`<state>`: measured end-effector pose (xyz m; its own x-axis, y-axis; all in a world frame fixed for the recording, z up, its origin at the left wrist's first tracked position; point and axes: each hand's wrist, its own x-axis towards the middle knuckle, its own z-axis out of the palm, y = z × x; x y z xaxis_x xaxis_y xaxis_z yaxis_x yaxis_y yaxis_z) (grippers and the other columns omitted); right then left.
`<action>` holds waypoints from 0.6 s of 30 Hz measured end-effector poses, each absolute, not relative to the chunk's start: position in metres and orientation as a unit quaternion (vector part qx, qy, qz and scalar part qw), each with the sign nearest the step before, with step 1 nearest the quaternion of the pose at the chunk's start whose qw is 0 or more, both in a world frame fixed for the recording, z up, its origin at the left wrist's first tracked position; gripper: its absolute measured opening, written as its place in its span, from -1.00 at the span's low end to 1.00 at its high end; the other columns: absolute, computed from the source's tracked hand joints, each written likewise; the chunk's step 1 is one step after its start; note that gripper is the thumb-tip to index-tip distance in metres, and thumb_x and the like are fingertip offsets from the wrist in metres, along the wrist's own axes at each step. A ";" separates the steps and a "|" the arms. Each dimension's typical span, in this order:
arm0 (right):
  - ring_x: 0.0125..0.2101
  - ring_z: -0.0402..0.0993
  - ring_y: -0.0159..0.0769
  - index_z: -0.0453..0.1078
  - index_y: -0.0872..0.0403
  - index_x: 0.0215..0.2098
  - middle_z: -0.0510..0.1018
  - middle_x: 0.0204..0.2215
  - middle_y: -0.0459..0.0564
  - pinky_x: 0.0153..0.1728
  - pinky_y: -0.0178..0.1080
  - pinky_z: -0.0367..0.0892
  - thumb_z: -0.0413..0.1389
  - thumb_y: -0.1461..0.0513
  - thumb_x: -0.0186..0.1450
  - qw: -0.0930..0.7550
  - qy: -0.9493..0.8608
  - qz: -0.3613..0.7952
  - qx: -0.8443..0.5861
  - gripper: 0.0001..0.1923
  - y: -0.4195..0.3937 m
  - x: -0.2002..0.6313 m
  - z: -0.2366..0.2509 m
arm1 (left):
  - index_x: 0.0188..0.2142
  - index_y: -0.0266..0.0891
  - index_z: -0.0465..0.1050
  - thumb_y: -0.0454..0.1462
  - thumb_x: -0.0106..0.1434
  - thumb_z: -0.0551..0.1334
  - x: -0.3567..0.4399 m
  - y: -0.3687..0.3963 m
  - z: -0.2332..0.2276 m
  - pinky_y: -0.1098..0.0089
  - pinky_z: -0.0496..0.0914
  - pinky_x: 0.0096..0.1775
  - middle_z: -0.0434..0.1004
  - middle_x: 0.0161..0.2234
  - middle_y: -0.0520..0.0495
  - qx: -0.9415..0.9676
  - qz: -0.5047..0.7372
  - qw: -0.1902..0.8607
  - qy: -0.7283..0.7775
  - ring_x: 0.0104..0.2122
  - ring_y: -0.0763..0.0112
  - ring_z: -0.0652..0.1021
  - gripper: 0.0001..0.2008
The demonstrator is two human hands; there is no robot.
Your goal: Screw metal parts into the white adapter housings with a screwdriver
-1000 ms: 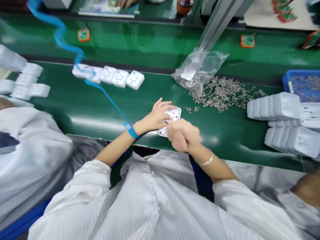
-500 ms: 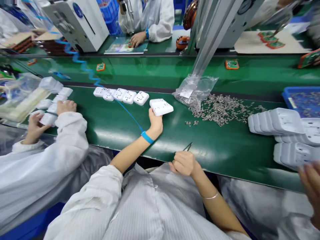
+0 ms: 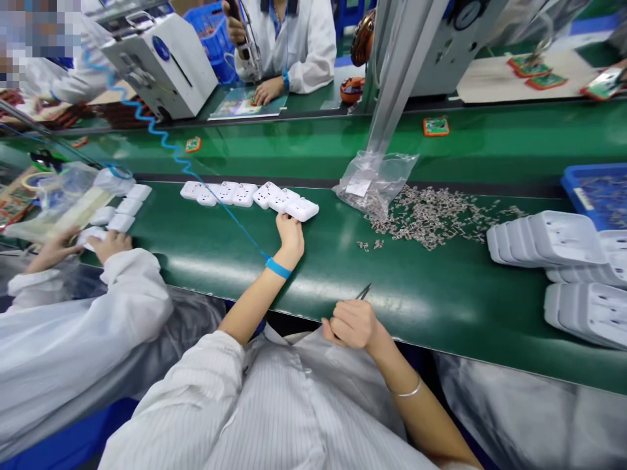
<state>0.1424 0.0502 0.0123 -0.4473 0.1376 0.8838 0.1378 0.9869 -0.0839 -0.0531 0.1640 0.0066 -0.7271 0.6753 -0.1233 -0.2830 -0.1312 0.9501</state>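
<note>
My left hand (image 3: 290, 236), with a blue wrist strap, is closed on a white plastic socket cover (image 3: 302, 209). That cover is at the right end of a row of white socket covers (image 3: 243, 194) and touches or overlaps its neighbour. My right hand (image 3: 351, 324) is a fist near the front edge of the green work surface (image 3: 225, 261). Dark tweezers (image 3: 364, 291) stick out of it, tips pointing up and right. Beyond that hand lies a heap of small metal parts (image 3: 431, 215), spilling from a clear plastic bag (image 3: 375, 186).
Stacked white covers (image 3: 543, 238) stand at the right, by a blue tray (image 3: 588, 196) of metal parts. A co-worker's hands (image 3: 110, 245) handle white covers at the left. A coiled blue cord (image 3: 169, 140) crosses to my wrist strap. A metal post (image 3: 399, 78) rises behind the bag.
My left hand has moved left with the white covers, bringing them from above the surface to the right end of the row. My right hand keeps the tweezers. The co-worker's hand at the right has left view.
</note>
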 end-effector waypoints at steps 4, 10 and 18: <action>-0.62 -0.05 -0.43 0.04 0.04 -0.68 0.10 -0.73 -0.21 -0.60 -0.27 -0.10 0.11 0.37 0.25 0.527 -0.846 0.002 -0.081 -0.57 0.050 0.140 0.015 | 0.45 -0.12 -0.16 -0.41 0.29 0.15 -0.041 0.135 0.012 0.22 0.06 0.41 -0.26 0.51 -0.18 0.208 0.645 0.284 0.678 0.48 0.25 -0.06 -0.19; -0.63 -0.01 -0.45 0.03 0.03 -0.64 0.11 -0.72 -0.23 -0.62 -0.30 -0.08 0.12 0.34 0.23 0.544 -0.835 -0.007 -0.080 -0.60 0.051 0.136 0.013 | 0.42 -0.11 0.08 -0.06 0.36 0.21 -0.057 0.140 0.016 -0.19 -0.32 0.39 -0.25 0.50 -0.24 0.565 0.247 0.099 0.781 0.48 -0.11 -0.24 -0.30; -0.68 0.08 -0.54 0.04 0.04 -0.60 0.11 -0.71 -0.29 -0.63 -0.35 -0.03 0.13 0.23 0.28 0.591 -0.799 -0.086 -0.073 -0.61 0.055 0.133 0.005 | 0.31 -0.59 0.09 0.05 0.37 0.15 -0.080 0.157 0.012 -0.37 -0.28 0.33 -0.29 0.45 -0.58 0.602 0.233 -0.008 0.764 0.43 -0.42 -0.19 -0.21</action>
